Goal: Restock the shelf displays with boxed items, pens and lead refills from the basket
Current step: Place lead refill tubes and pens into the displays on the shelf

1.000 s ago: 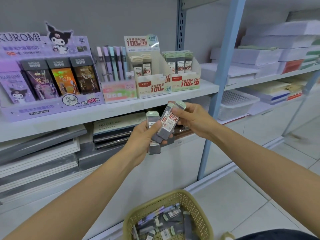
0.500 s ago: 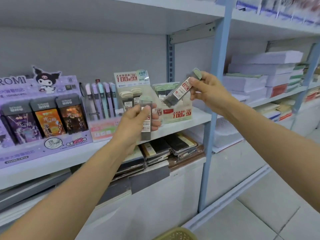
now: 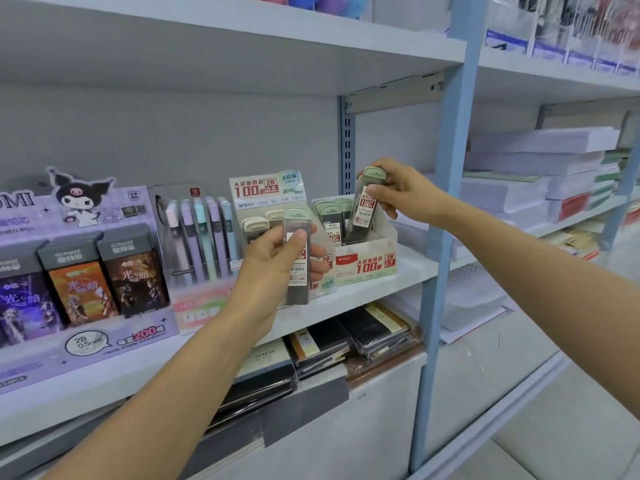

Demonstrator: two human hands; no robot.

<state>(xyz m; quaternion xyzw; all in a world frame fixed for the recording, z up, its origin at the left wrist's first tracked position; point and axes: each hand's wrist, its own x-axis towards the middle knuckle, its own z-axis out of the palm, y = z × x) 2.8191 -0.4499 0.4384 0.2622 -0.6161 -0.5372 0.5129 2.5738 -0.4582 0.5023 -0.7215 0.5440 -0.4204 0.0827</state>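
1 wide-angle camera on the person's head faces the shelf close up.

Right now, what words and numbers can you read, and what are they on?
"2B 0.5", "100": left lead refill display's header card.
"2B 0.7", "100": right lead refill display's front.
"2B 0.5mm", "200": purple Kuromi display.
"0.7": refill case in right hand.
Smaller print: too blurred.

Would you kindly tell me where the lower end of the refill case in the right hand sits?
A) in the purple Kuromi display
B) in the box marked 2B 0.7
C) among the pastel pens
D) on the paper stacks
B: the right hand grips the refill case with its lower end inside the box marked 2B 0.7.
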